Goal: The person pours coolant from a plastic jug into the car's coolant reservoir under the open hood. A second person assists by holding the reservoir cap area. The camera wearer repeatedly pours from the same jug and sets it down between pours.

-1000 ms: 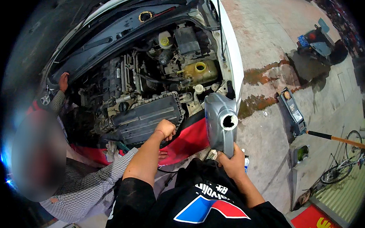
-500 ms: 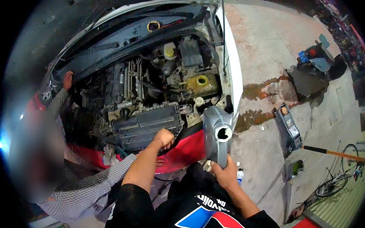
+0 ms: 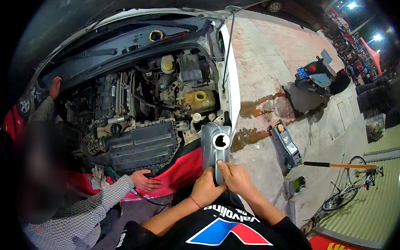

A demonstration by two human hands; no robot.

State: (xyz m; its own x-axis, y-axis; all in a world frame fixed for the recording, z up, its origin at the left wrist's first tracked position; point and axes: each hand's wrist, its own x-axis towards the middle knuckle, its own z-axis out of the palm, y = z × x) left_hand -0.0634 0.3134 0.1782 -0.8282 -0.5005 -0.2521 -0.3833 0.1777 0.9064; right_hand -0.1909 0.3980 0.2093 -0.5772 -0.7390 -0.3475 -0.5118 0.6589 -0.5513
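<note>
A grey plastic jug [image 3: 211, 152] with an uncapped white-rimmed mouth is upright in front of my body, at the car's front edge. My right hand [image 3: 236, 178] grips the handle end of the jug from the right, thumb on top. Closed against the same end from the left is my left hand [image 3: 208, 186]; its fingers are partly hidden. Just beyond the jug lies the open engine bay, with a yellowed coolant tank [image 3: 196, 102], its round neck uncapped. A black air filter box [image 3: 141, 147] lies to the left of the jug.
A co-worker in a grey knit sleeve [image 3: 78, 209] leans in at left, one hand [image 3: 146, 181] on the red cover [image 3: 180, 171], the other [image 3: 55, 87] at the far fender. Right of the car are a floor jack [image 3: 286, 144], a scooter [image 3: 320, 76] and a bicycle [image 3: 344, 187].
My left hand has come from above the air filter box to the jug. The view has shifted, so the car sits farther left. The co-worker's near hand now shows fully.
</note>
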